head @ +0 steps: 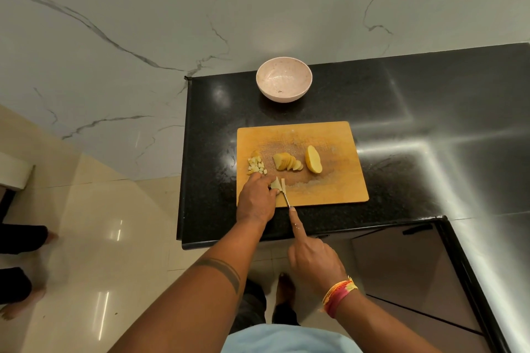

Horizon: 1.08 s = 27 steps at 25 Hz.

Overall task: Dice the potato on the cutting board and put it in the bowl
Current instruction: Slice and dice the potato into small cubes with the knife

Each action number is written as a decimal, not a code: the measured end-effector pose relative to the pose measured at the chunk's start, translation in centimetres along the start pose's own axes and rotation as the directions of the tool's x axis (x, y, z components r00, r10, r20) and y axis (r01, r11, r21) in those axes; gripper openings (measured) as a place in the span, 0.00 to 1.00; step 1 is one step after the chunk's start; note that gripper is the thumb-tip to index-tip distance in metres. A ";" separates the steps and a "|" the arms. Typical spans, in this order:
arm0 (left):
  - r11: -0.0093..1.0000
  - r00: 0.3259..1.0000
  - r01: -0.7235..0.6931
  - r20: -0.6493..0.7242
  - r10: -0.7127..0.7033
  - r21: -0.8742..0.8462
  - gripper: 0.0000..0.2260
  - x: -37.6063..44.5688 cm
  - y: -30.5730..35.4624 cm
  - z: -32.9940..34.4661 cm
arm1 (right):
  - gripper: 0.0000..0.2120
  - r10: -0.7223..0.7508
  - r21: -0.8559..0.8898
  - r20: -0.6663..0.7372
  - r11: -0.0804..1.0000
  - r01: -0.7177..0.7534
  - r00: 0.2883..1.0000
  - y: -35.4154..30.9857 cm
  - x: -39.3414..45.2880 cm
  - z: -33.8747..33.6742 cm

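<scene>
The board [321, 135] lies on the black counter [401, 112], with the bowl [284, 82] well apart behind it, holding no potato. On the board, from left to right: a small heap of dice [256, 167], a fanned row of slices [287, 162], and an uncut half [313, 159]. At the near left edge the left hand [256, 200] presses down on a few potato strips [277, 184], fingers curled over them. The right hand [314, 264] grips the knife [286, 200], index finger stretched along its spine; the handle is hidden inside the fist. The blade meets the strips just beside the left fingertips. A red-yellow band [339, 295] circles the right wrist.
</scene>
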<state>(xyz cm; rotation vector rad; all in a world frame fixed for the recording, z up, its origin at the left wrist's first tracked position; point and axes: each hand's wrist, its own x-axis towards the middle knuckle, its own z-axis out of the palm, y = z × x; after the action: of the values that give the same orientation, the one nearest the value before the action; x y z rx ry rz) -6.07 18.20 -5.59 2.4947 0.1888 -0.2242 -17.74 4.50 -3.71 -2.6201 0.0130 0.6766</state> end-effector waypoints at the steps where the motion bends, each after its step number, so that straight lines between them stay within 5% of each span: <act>1: 1.000 1.000 0.002 -0.008 -0.002 0.001 0.18 -0.1 0.0 0.0 | 0.39 0.004 0.022 -0.004 1.000 -0.004 1.000 -0.2 0.4 -0.2; 14: 1.000 0.998 -0.029 -0.050 0.030 0.011 0.14 -0.2 -0.4 0.3 | 0.36 -0.028 -0.016 -0.011 0.999 0.027 1.000 -2.5 5.3 -1.3; 27: 0.999 0.997 0.031 -0.075 -0.033 -0.027 0.13 -0.5 -0.3 0.4 | 0.39 -0.005 0.058 0.005 0.998 0.005 1.000 -0.1 0.7 0.3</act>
<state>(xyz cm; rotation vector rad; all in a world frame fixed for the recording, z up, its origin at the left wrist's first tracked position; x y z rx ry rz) -6.68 18.18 -5.94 2.4780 0.2620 -0.1397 -17.26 4.81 -4.26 -2.5625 0.0240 0.6708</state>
